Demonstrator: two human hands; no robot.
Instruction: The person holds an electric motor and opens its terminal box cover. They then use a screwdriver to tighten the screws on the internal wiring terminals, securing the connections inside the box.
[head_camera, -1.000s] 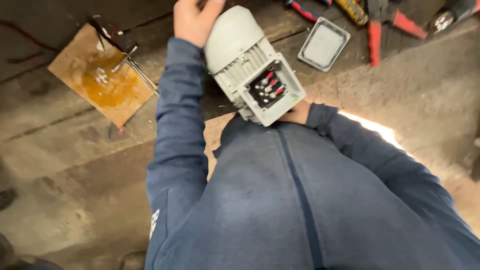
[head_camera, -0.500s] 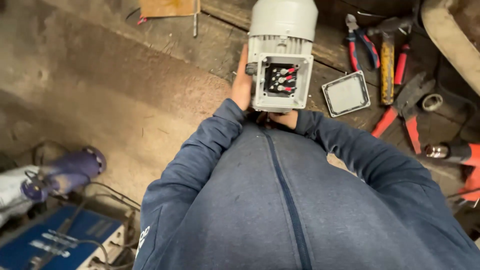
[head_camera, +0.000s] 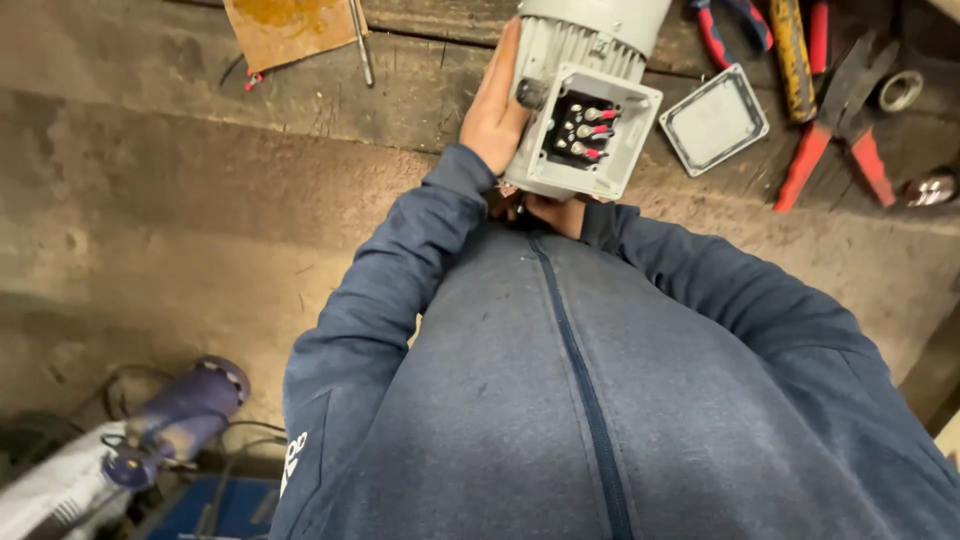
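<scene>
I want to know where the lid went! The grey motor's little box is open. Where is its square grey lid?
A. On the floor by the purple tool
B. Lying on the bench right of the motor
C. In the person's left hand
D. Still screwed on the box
B: the square grey lid lies flat on the bench, just right of the motor, whose terminal box stands open.

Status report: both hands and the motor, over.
Left hand flat on grey motor side. Right hand under it, mostly hidden. Terminal box open, cover beside.
</scene>
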